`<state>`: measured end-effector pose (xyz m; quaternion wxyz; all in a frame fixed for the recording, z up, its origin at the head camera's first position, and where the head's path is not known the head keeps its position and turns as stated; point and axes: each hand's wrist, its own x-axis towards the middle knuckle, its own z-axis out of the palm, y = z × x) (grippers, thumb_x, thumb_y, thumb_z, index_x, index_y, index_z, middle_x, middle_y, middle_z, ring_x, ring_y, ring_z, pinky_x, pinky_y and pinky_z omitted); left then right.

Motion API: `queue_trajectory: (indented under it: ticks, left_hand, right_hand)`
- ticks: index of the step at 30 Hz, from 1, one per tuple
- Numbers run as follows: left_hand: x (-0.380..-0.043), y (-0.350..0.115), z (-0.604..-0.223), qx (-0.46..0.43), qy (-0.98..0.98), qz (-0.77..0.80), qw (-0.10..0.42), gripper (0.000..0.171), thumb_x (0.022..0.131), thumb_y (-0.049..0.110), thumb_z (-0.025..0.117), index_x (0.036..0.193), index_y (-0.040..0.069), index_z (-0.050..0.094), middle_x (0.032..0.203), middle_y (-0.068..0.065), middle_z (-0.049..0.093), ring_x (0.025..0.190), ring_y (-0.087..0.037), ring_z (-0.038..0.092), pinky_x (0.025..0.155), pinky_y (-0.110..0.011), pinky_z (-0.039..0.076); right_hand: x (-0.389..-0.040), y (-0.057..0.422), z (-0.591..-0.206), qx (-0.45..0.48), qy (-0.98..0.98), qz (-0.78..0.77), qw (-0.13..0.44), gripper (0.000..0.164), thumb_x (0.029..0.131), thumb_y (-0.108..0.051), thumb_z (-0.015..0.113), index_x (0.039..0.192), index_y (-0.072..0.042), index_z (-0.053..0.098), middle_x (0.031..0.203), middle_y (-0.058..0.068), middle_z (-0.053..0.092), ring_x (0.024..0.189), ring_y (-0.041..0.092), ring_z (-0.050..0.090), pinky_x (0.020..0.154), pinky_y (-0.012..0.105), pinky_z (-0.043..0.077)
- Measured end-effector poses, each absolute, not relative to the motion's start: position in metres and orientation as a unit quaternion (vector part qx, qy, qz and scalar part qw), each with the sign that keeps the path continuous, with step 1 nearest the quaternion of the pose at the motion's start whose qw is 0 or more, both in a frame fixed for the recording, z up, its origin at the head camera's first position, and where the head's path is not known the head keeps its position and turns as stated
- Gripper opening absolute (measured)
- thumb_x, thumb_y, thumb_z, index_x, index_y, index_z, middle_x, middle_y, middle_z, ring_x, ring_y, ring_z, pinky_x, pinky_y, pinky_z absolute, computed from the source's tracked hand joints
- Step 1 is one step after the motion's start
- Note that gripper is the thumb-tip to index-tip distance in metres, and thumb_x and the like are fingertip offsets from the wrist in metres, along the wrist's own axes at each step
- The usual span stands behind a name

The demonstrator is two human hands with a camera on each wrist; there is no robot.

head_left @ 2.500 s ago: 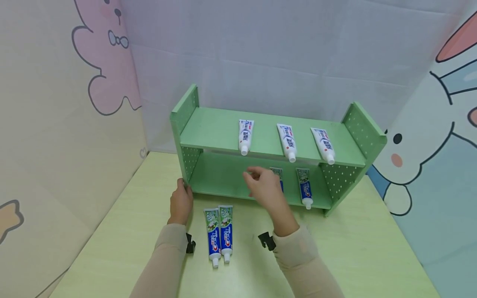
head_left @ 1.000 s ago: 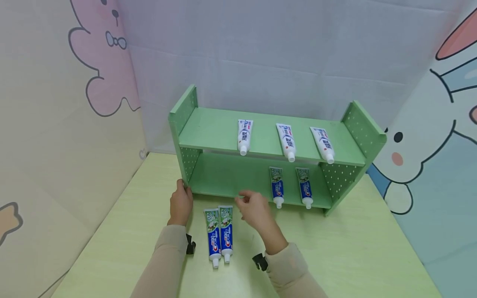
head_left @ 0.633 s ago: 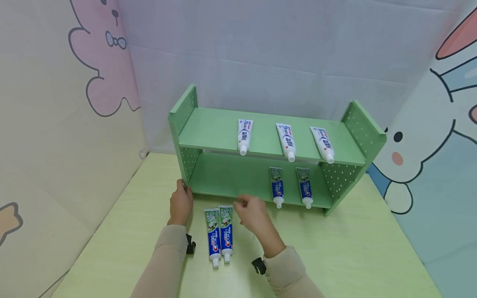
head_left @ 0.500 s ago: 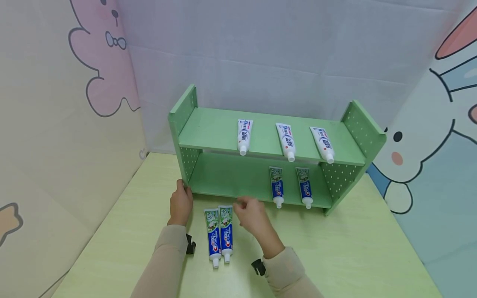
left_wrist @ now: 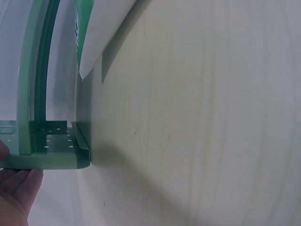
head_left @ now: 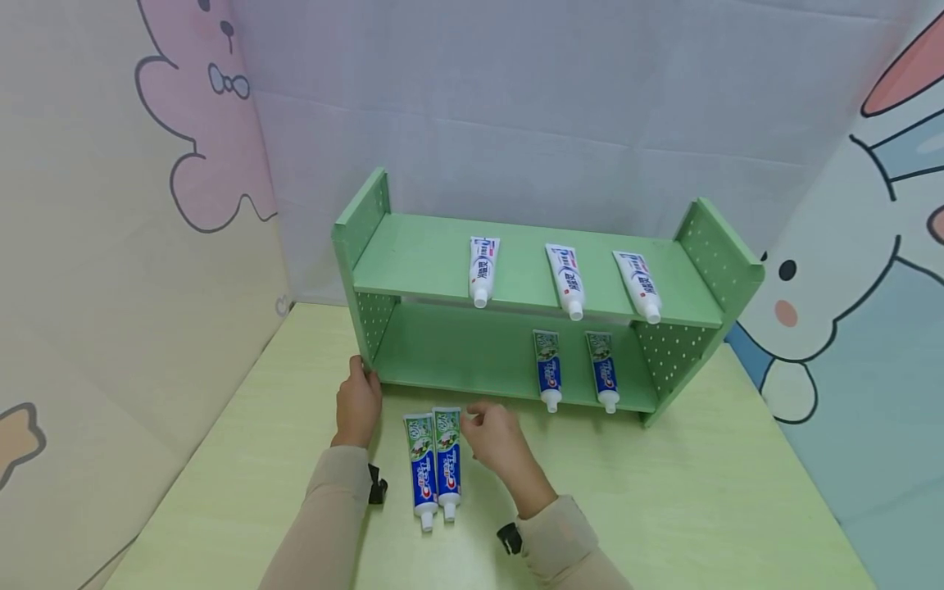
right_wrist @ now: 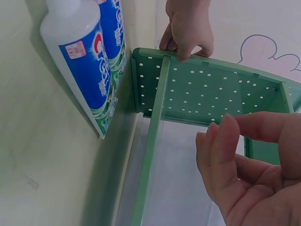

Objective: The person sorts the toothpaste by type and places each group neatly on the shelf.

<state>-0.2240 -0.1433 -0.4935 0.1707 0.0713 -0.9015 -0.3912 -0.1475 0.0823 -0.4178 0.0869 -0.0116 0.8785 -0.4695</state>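
Note:
My left hand (head_left: 358, 403) grips the lower left side of a green two-tier shelf (head_left: 442, 344); in the left wrist view its thumb and fingers lie on either side of the panel. On the table before the shelf lie two blue-and-green toothpaste tubes (head_left: 421, 467) side by side, white caps toward me. My right hand (head_left: 496, 434) hovers just right of the nearer-right toothpaste tube (head_left: 447, 459), fingers loosely bent, nothing between them. In the right wrist view, thumb and fingertips of the right hand (right_wrist: 254, 165) are close together in front of the shelf.
Three white toothpaste tubes (head_left: 566, 279) lie spaced along the top tier. Two blue-and-green toothpaste tubes, one in the middle (head_left: 548, 369) and one further right (head_left: 602, 370), lie on the lower tier. Cartoon-printed walls (head_left: 848, 459) surround the pale table (head_left: 701, 508).
My right hand has drawn back from the lower tier, down and left to beside the two toothpaste tubes on the table. My left hand stays on the shelf's side.

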Motion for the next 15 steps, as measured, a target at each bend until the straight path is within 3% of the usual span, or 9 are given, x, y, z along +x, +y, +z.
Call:
queue_trajectory:
  ticks: [15]
  left_hand:
    - [-0.225, -0.144, -0.496, 0.07, -0.901, -0.39, 0.176, 0.032, 0.103, 0.011, 0.045, 0.131, -0.001, 0.039, 0.098, -0.035, 0.063, 0.076, -0.044, 0.065, 0.058, -0.052, 0.048]
  right_hand:
    - [-0.144, 0.079, -0.432, -0.006, 0.89, -0.446, 0.094, 0.038, 0.095, -0.015, 0.062, 0.127, 0.006, 0.059, 0.087, 0.006, 0.063, 0.052, 0.013, 0.055, 0.048, 0.029, 0.042]
